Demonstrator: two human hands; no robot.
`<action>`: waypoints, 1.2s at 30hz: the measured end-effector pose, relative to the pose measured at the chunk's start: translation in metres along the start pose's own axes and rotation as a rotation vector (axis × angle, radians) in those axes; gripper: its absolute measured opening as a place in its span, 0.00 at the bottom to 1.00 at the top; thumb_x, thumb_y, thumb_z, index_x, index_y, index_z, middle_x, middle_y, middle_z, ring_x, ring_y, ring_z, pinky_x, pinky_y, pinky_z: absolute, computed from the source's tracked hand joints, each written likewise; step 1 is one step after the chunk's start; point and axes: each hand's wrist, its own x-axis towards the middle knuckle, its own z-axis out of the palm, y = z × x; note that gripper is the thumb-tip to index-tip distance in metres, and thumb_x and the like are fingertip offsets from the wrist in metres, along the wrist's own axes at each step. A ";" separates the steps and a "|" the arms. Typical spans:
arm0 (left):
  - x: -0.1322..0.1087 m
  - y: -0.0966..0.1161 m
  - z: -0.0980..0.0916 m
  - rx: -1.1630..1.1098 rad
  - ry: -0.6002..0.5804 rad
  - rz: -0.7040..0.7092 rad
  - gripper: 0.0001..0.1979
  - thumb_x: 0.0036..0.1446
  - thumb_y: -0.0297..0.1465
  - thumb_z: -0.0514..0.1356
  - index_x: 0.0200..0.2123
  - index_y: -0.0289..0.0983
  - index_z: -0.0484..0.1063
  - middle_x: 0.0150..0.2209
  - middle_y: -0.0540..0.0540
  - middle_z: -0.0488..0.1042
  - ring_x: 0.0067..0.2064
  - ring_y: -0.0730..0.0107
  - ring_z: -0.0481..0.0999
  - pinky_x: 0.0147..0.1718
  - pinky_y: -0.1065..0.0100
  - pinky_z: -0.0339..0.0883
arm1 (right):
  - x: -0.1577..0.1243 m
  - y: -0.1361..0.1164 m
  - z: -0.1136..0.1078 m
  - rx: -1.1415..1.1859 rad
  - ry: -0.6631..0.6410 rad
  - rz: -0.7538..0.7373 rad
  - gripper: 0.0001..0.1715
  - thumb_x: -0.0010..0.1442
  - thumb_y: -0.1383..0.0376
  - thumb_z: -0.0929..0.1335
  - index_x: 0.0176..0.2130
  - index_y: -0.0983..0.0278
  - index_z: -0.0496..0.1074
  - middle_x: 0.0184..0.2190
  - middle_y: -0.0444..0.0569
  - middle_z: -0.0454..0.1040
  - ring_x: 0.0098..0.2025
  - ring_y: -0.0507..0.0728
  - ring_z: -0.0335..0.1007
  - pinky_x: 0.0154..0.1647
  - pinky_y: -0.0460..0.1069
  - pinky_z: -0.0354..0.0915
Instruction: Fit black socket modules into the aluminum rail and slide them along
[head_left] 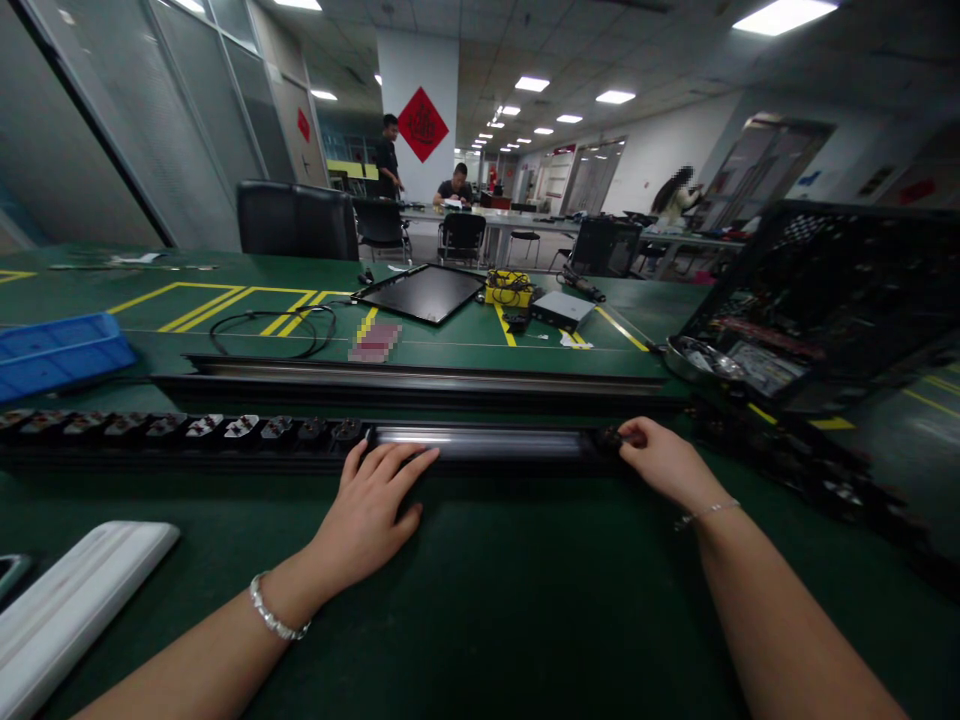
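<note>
Left hand (371, 510) flat, palm down, fingers spread; right hand (660, 465) palm down, fingers curled.

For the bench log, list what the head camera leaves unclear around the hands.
All in the head view:
- Black rail: the stretch beneath the left hand is hidden by that hand.
- Dark end fitting: too dim, and partly hidden by the right hand.
- Black framed unit: cut off by the right edge, interior dim.
- White bar: cut off by the bottom edge.
- Patch on the mat: pixelated, unreadable.
</note>
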 end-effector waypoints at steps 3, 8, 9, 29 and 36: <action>0.000 0.000 0.000 -0.002 0.001 0.001 0.31 0.52 0.28 0.54 0.60 0.48 0.53 0.57 0.47 0.64 0.57 0.57 0.61 0.59 0.45 0.40 | 0.000 0.001 -0.001 -0.002 0.005 -0.002 0.12 0.49 0.63 0.64 0.38 0.58 0.68 0.33 0.43 0.75 0.33 0.55 0.70 0.31 0.47 0.58; 0.000 -0.001 0.001 0.001 -0.007 -0.001 0.31 0.53 0.29 0.54 0.60 0.48 0.53 0.57 0.47 0.64 0.58 0.57 0.60 0.59 0.46 0.39 | -0.002 -0.001 -0.003 -0.010 0.019 -0.014 0.13 0.50 0.64 0.63 0.38 0.59 0.67 0.33 0.43 0.74 0.31 0.53 0.69 0.31 0.46 0.58; 0.000 -0.001 0.001 0.002 -0.010 -0.004 0.31 0.53 0.29 0.54 0.60 0.48 0.53 0.57 0.48 0.64 0.58 0.57 0.60 0.59 0.46 0.39 | -0.003 -0.001 -0.003 -0.012 0.022 -0.017 0.13 0.50 0.65 0.63 0.38 0.59 0.67 0.33 0.44 0.74 0.31 0.53 0.69 0.30 0.46 0.58; 0.000 0.000 0.000 -0.005 -0.013 -0.004 0.30 0.53 0.28 0.54 0.60 0.48 0.53 0.57 0.48 0.63 0.58 0.58 0.60 0.59 0.46 0.39 | -0.003 0.000 -0.007 -0.084 0.092 -0.010 0.13 0.50 0.67 0.63 0.39 0.62 0.68 0.33 0.47 0.74 0.34 0.55 0.70 0.32 0.46 0.59; 0.000 -0.001 0.001 -0.001 -0.005 -0.001 0.31 0.53 0.28 0.54 0.60 0.48 0.52 0.57 0.48 0.63 0.58 0.58 0.60 0.59 0.45 0.39 | -0.003 0.001 -0.006 -0.091 0.102 -0.014 0.13 0.50 0.66 0.63 0.38 0.61 0.69 0.33 0.47 0.75 0.33 0.55 0.70 0.31 0.46 0.59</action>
